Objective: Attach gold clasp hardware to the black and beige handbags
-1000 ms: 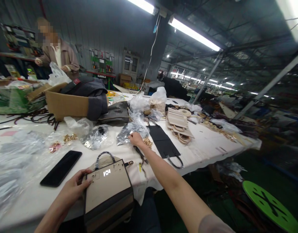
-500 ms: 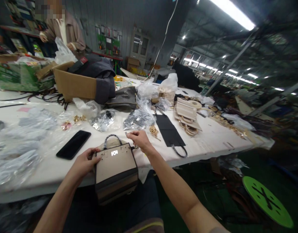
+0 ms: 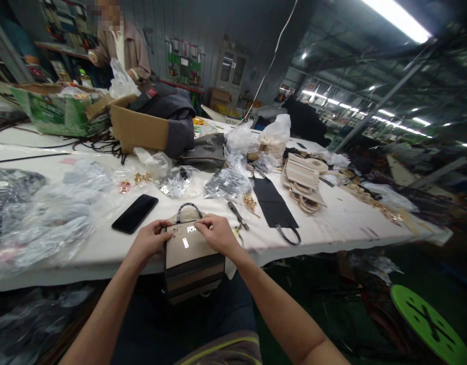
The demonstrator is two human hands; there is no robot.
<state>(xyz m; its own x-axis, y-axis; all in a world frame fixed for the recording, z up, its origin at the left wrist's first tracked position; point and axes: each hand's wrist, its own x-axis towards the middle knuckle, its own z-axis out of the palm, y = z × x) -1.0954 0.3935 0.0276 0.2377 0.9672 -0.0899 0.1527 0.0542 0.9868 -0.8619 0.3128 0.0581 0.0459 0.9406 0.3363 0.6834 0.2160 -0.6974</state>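
Note:
A beige and dark handbag [image 3: 195, 257] rests at the table's front edge above my lap, its looped handle [image 3: 189, 205] standing up. My left hand [image 3: 154, 237] is closed on the bag's upper left edge, thumb on the front panel. At the right end of a small silver lock plate [image 3: 191, 229] with holes, the fingertips of my right hand [image 3: 217, 234] are pinched together. Just below, a narrow silver metal strip [image 3: 185, 243] lies on the panel. Whatever is between my right fingertips is mostly hidden.
A black phone [image 3: 135, 214] lies left of the bag. To the right are a dark hand tool [image 3: 238, 215], gold hardware [image 3: 250, 202] and a black panel with handles [image 3: 273, 203]. Plastic bags and a cardboard box [image 3: 140, 129] stand behind. Across the table is another person [image 3: 132, 50].
My right hand has moved from beyond the bag's top right corner onto its front panel. The narrow metal strip now shows on the panel. The dark hand tool has come into sight.

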